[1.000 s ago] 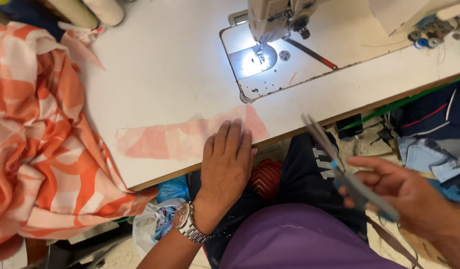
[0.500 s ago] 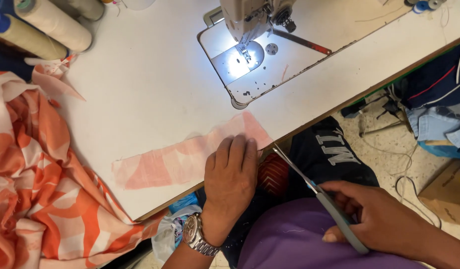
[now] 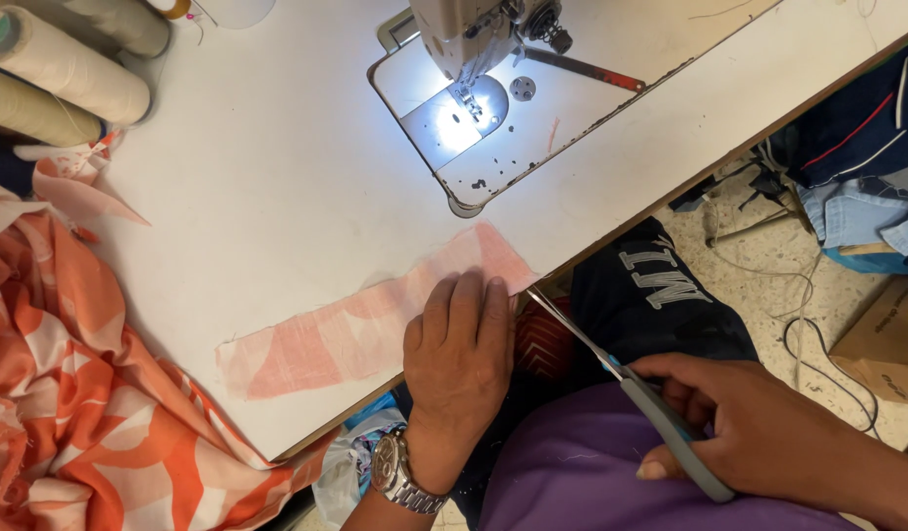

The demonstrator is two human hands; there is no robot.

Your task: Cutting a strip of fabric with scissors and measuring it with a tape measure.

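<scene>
A long pink fabric strip (image 3: 336,329) lies along the front edge of the white sewing table (image 3: 277,197). My left hand (image 3: 459,359), wearing a metal wristwatch, presses flat on the strip's right part at the table edge. My right hand (image 3: 768,433) grips grey-handled scissors (image 3: 621,379), whose blade tips reach the strip's right end just beside my left fingers. Whether the blades are cutting the cloth I cannot tell.
A sewing machine (image 3: 473,39) with a lit needle plate (image 3: 454,123) stands at the back. Thread cones (image 3: 70,69) sit at the back left. Orange and white patterned cloth (image 3: 70,393) hangs off the left side. Clothes (image 3: 867,167) and a cardboard box (image 3: 886,344) lie on the floor at right.
My right hand has brought the scissors up from my lap to the strip's right end. My left hand has stayed pressed on the strip.
</scene>
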